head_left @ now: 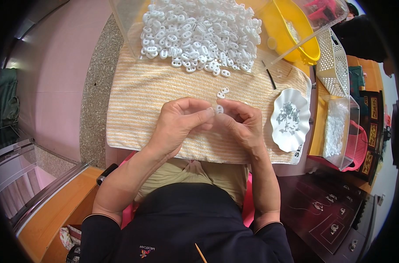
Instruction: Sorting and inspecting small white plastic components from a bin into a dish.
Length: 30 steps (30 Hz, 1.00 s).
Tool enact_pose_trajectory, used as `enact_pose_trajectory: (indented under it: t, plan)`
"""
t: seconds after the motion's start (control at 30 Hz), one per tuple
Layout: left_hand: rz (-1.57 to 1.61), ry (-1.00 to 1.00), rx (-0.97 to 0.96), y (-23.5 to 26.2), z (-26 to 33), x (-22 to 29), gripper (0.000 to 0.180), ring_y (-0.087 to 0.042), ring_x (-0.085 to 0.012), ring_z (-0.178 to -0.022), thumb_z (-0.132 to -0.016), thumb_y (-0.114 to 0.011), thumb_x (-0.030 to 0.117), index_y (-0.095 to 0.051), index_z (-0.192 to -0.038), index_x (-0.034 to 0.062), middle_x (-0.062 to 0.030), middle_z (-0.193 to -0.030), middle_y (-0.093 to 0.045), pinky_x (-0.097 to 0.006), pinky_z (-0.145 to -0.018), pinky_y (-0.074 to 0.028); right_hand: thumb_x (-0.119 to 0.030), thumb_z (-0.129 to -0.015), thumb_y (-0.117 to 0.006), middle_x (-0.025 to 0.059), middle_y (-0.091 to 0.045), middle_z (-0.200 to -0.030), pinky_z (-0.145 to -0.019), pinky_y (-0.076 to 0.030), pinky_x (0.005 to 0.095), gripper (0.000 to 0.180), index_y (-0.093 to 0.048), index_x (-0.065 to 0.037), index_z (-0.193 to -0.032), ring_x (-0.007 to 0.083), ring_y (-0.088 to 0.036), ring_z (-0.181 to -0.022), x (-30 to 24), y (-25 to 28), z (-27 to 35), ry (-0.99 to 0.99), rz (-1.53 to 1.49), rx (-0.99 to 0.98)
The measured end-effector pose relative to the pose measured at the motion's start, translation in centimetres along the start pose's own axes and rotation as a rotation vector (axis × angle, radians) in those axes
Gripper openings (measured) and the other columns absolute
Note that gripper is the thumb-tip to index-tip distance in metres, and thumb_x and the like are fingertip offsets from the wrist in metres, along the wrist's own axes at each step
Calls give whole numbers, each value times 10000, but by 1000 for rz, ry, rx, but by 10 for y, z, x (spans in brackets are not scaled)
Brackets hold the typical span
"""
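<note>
A small white oval plastic piece with two holes (219, 109) is pinched between the thumb and fingers of my right hand (245, 125). Close against its left side is my left hand (182, 120), thumb and forefinger pressed together; whatever they grip is too small to make out. Just beyond my fingertips, a few similar loose pieces (222, 93) lie on the striped towel (142, 109). A large heap of these white pieces (199, 37) spreads across the far side. Right of my right hand, a white scalloped dish (278, 136) holds small grey parts (289, 115).
A thin black stick (270, 75) lies on the towel near a clear plastic panel. Farther right are a yellow basin (312, 49), a white perforated basket (335, 72), a clear box of white parts (335, 127) and a pink basket (360, 147).
</note>
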State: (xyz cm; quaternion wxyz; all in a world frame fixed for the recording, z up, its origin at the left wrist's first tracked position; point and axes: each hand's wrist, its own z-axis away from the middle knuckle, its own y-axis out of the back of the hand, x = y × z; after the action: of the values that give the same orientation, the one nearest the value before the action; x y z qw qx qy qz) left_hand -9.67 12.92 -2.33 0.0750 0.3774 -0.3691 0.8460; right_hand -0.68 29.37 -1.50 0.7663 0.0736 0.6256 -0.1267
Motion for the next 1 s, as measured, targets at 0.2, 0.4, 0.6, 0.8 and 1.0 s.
enact_pose_trajectory:
  t: [0.2,0.4,0.6,0.8,1.0]
  plan:
    - [-5,-2,-3,2,0,-1,147,-667,-123,-761,-890,-655,46,-639,-1024,-13,-90,-868,-692,-236,-701,-566,-8,-855,-698,-16,-653,-838,-642,-447,161,327,-639,15,-1176,29,-579,-730,2,0,0,-2,-49,8]
    - [-13,-12,-5,1,0,0,155,-667,-125,-763,-886,-661,48,-636,-1025,-15,-94,-878,-692,-236,-704,-567,-16,-857,-700,19,-679,-885,-690,-481,178,332,-633,20,-1180,60,-618,-779,3,3,1,-20,-69,-5]
    - [-12,-15,2,2,0,0,156,-665,-126,-760,-881,-663,44,-630,-1021,-19,-94,-871,-689,-237,-706,-567,-21,-864,-694,23,-679,-903,-698,-485,183,329,-629,22,-1183,65,-618,-789,3,3,1,-24,-84,-13]
    - [-8,-2,17,1,0,1,159,-664,-125,-764,-877,-668,41,-630,-1019,-19,-95,-869,-686,-237,-704,-567,13,-889,-644,56,-666,-876,-723,-534,235,292,-619,43,-1178,111,-654,-797,1,2,1,-4,-27,-11]
    - [-5,-12,16,1,0,0,152,-661,-122,-760,-873,-673,37,-633,-1009,-18,-92,-863,-684,-237,-702,-567,13,-889,-643,58,-666,-882,-724,-534,236,292,-615,50,-1177,112,-655,-789,1,2,1,-11,-30,-9]
